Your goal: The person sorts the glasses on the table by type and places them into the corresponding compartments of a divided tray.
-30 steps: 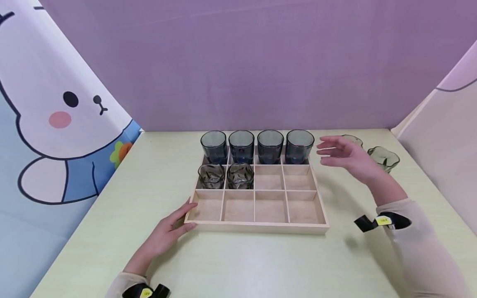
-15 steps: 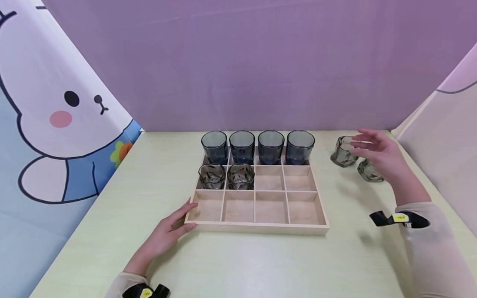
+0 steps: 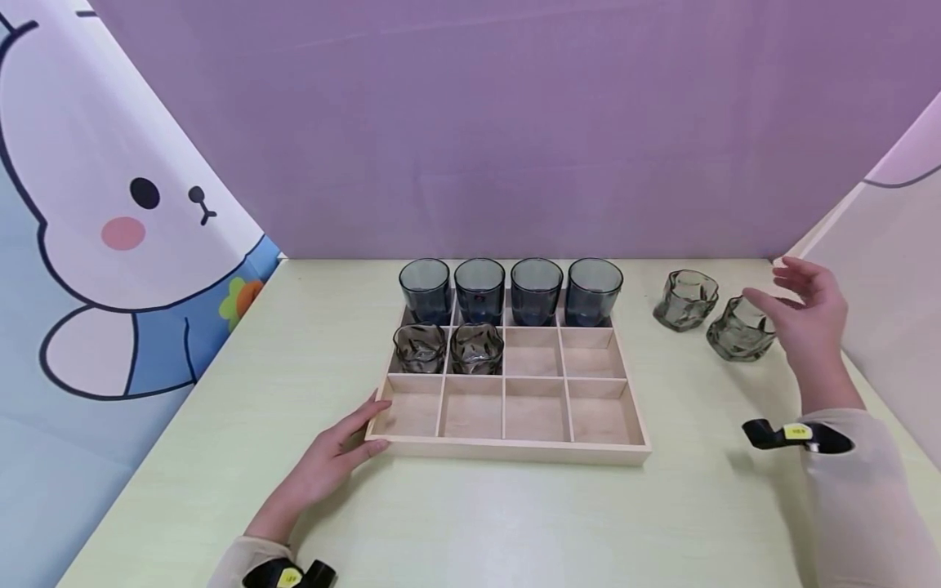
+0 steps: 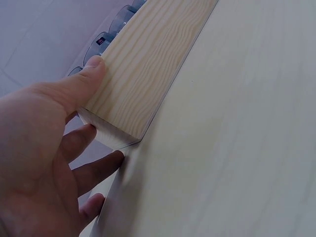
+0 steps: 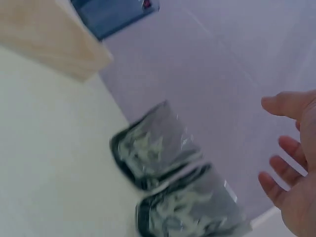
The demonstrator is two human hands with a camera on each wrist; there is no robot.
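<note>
My left hand point(image 3: 319, 469) holds the front left corner of a light wooden divided tray point(image 3: 515, 449); in the left wrist view the thumb point(image 4: 91, 74) lies on its front wall and the index finger reaches its side. At the right, two faceted grey-green glasses, a farther one point(image 3: 686, 304) and a nearer one point(image 3: 738, 333), stand upright on the table. My right hand point(image 3: 812, 322) hovers just right of the nearer glass, fingers loosely bent, holding nothing. The right wrist view shows a gap between the hand point(image 5: 296, 153) and both glasses.
Several tall blue-grey glasses point(image 3: 480, 292) fill the tray's back row. Two dark faceted glasses, one at left point(image 3: 420, 349) and one beside it point(image 3: 477, 349), occupy the middle row's left compartments. A purple backdrop point(image 3: 515, 131) rises behind the table point(image 3: 478, 523).
My right hand has moved right from beside the tray, past the two loose glasses, to the right side of the nearer one. The left hand and tray have stayed in place.
</note>
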